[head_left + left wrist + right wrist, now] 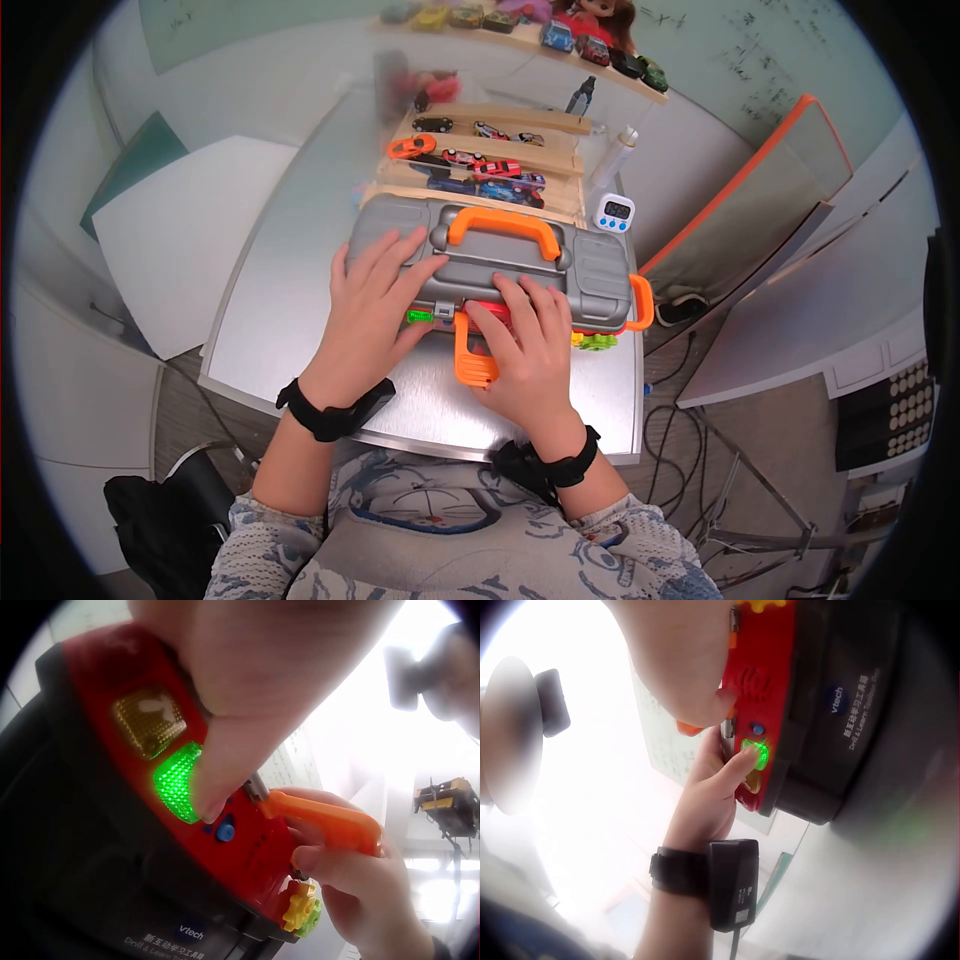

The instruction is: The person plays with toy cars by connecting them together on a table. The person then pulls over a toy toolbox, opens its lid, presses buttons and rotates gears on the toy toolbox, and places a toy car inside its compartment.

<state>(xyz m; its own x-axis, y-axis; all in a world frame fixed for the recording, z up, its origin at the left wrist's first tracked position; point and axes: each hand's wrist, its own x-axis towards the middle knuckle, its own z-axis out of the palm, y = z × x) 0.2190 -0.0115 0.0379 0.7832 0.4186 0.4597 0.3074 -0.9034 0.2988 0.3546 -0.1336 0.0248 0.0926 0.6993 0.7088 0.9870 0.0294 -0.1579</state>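
With the left hand [372,300], spread wide across the grey toolbox [500,268], thumb at the green light [174,786]; with the right hand [532,360], fingers over the front edge, thumb close by the orange loop [476,372], but impossible to tell whether pinching it. Lying crosswise on the metal table [290,310], close to the right edge and just before the wooden rack [556,159]: liable to twist, or to knock the timer [614,212], if pushed unevenly. More open room leftward, less toward the front edge.
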